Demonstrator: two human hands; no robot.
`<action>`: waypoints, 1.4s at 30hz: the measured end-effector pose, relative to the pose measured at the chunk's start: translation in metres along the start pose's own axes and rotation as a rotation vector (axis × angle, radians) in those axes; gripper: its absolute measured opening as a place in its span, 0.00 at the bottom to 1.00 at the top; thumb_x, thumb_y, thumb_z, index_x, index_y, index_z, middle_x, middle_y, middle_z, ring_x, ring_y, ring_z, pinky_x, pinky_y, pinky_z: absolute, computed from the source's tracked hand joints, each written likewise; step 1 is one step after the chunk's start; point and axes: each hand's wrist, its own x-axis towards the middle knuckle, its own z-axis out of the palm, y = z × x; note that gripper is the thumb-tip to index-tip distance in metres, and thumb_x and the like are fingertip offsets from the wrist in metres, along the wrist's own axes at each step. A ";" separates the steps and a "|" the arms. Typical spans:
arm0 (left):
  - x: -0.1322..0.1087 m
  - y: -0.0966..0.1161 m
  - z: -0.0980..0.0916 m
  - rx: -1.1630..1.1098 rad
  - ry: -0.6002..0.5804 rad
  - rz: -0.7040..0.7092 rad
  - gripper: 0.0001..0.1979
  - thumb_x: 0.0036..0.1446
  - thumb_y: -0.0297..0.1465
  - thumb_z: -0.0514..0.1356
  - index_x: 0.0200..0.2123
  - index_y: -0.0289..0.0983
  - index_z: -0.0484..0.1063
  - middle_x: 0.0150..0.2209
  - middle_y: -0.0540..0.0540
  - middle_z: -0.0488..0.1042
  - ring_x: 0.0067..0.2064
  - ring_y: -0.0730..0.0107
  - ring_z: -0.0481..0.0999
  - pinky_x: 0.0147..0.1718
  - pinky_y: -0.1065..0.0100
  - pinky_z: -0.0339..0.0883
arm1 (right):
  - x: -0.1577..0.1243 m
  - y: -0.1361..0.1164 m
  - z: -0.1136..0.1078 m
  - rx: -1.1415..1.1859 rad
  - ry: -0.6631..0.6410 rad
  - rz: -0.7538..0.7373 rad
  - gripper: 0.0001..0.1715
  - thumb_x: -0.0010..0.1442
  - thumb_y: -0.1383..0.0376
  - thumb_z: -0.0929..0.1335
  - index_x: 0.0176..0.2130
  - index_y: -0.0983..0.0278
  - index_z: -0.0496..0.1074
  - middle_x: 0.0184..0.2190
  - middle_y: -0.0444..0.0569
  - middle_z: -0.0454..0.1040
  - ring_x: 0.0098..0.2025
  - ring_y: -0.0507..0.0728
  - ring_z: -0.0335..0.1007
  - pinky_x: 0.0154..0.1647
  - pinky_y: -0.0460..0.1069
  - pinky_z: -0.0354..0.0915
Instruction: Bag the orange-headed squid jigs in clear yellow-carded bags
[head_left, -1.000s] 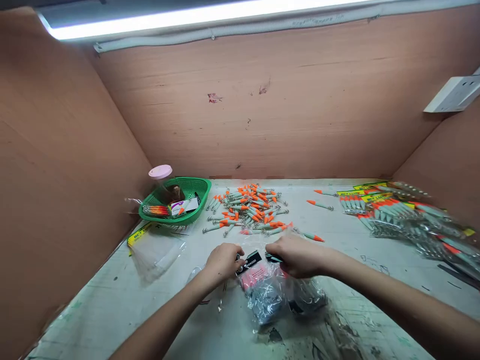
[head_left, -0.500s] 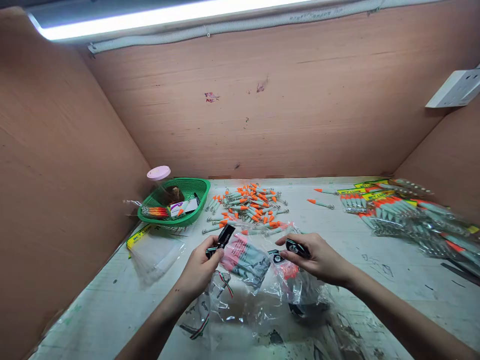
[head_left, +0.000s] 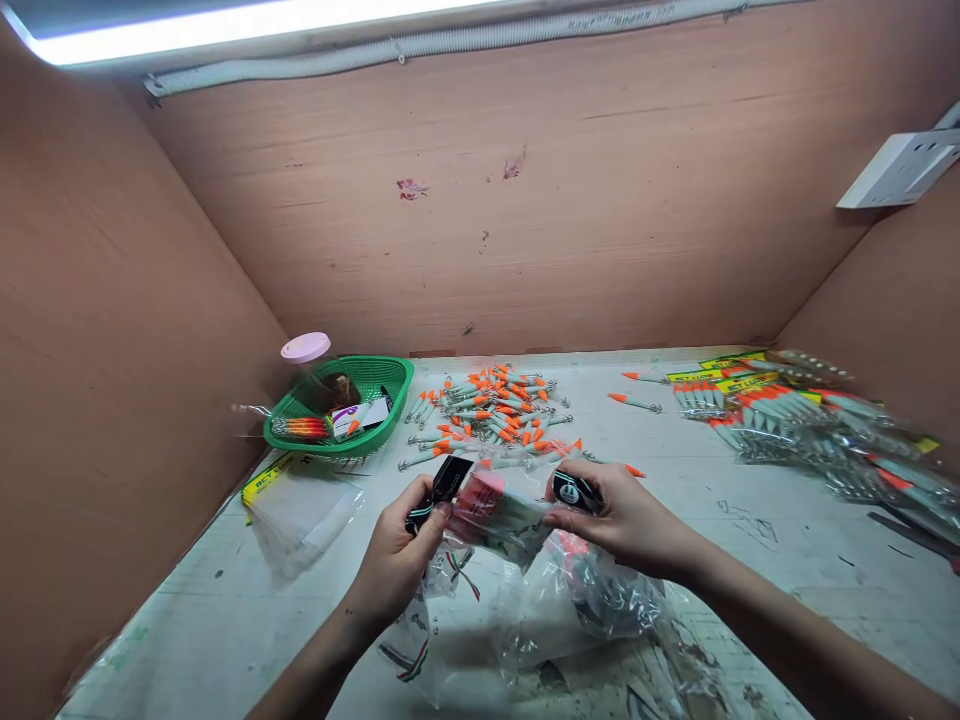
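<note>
My left hand (head_left: 401, 545) pinches the left end of a small clear plastic packet (head_left: 501, 515) by its black header strip (head_left: 451, 478). Pink-orange and pale green contents show through the packet, along with dark print. At the packet's other end, my right hand (head_left: 611, 515) grips it between thumb and fingers. Black wraps with light marks sit on fingers of both hands. Below the hands lies a crumpled clear plastic bag (head_left: 592, 610) with something orange inside. Another clear wrapper (head_left: 412, 640) with red and green stripes is under my left wrist.
Beyond the hands lies a pile of orange-tipped pale squid jigs (head_left: 502, 405). A green basket (head_left: 397, 400) with a pink-lidded jar (head_left: 306, 350) stands left, near flat clear bags (head_left: 300, 520). Packed jigs (head_left: 795, 420) are heaped at right. Wooden walls (head_left: 480, 240) enclose the table.
My right hand has moved left and now holds the packet's right end. The packet has tilted and creased between both hands. The whole view has shifted slightly.
</note>
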 end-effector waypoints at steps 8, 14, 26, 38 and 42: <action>0.006 0.007 0.010 0.040 -0.037 -0.062 0.16 0.47 0.42 0.65 0.31 0.34 0.74 0.30 0.48 0.74 0.31 0.67 0.72 0.31 0.70 0.66 | 0.001 0.003 0.004 0.046 -0.018 0.000 0.18 0.54 0.55 0.68 0.24 0.64 0.62 0.22 0.41 0.61 0.24 0.49 0.55 0.24 0.44 0.54; 0.017 -0.003 0.011 -0.183 0.068 -0.233 0.22 0.40 0.45 0.68 0.33 0.33 0.76 0.27 0.46 0.76 0.29 0.65 0.74 0.28 0.68 0.68 | -0.005 0.000 -0.001 0.126 -0.082 -0.154 0.19 0.58 0.52 0.66 0.27 0.64 0.65 0.21 0.41 0.62 0.23 0.48 0.55 0.24 0.44 0.55; 0.028 -0.008 0.013 -0.240 0.010 -0.224 0.38 0.39 0.44 0.69 0.53 0.37 0.64 0.41 0.44 0.75 0.37 0.63 0.76 0.34 0.67 0.69 | 0.012 -0.007 -0.009 -0.095 -0.065 -0.273 0.13 0.62 0.59 0.63 0.29 0.64 0.66 0.23 0.43 0.67 0.25 0.49 0.58 0.27 0.44 0.57; 0.098 -0.014 0.005 0.366 0.132 -0.170 0.16 0.55 0.42 0.59 0.29 0.34 0.73 0.25 0.50 0.72 0.34 0.64 0.73 0.34 0.65 0.66 | 0.075 0.006 -0.006 0.376 0.522 -0.064 0.25 0.50 0.45 0.67 0.29 0.63 0.63 0.19 0.39 0.57 0.21 0.49 0.53 0.23 0.46 0.54; 0.158 -0.002 -0.004 0.413 0.185 -0.332 0.14 0.59 0.37 0.58 0.43 0.33 0.70 0.42 0.46 0.73 0.39 0.65 0.74 0.37 0.61 0.71 | 0.116 0.018 0.011 0.246 0.532 -0.045 0.25 0.49 0.43 0.65 0.27 0.63 0.63 0.21 0.42 0.62 0.24 0.51 0.58 0.27 0.47 0.58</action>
